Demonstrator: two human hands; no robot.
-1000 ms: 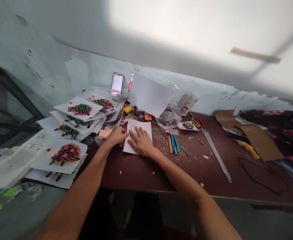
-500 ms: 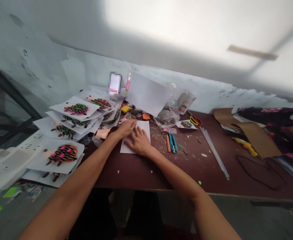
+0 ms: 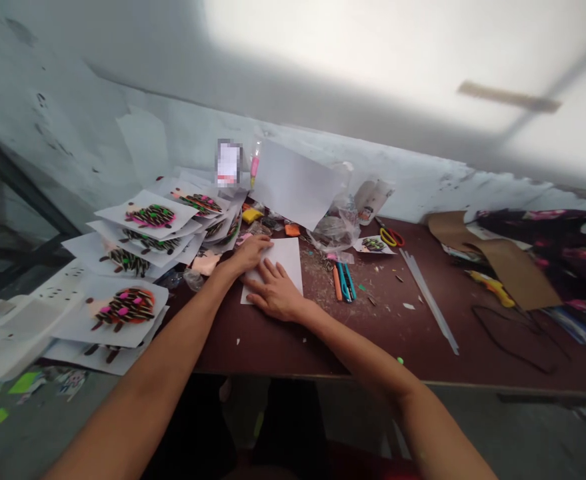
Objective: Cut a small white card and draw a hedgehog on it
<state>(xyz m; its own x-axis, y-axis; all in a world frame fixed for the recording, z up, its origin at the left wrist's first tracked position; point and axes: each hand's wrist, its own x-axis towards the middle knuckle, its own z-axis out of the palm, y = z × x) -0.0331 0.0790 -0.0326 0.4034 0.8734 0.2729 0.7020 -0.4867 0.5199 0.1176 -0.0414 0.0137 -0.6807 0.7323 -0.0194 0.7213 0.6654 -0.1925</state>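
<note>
While my right hand (image 3: 279, 293) lies palm down across the lower part of the white paper (image 3: 290, 257), its fingers a little apart, my left hand (image 3: 253, 255) reaches over the paper's left side with its fingers bent towards the far edge. I cannot tell whether those left fingertips pinch anything or only press; the right hand, by contrast, is open and grips nothing. The paper lies flat on the table (image 3: 273, 353), under both hands, and I cannot make out whether it is one sheet or several. I read the step in hand as pressing or smoothing the paper, with the right hand as the steadying one.

As I judge it, the next move calls for light, even pressure from the right palm, so that the paper neither skids nor creases, and for room for the left fingers to work along the edge.

Left of my left hand, decorated cards (image 3: 150, 215) sit in a loose, overlapping pile. Just beyond that hand is a yellow packet (image 3: 251, 214). Right of my right hand lie an orange tool (image 3: 337, 285) and a teal tool (image 3: 345, 283), side by side; farther out are scissors (image 3: 390, 239) and pale strips (image 3: 430, 303).
</note>
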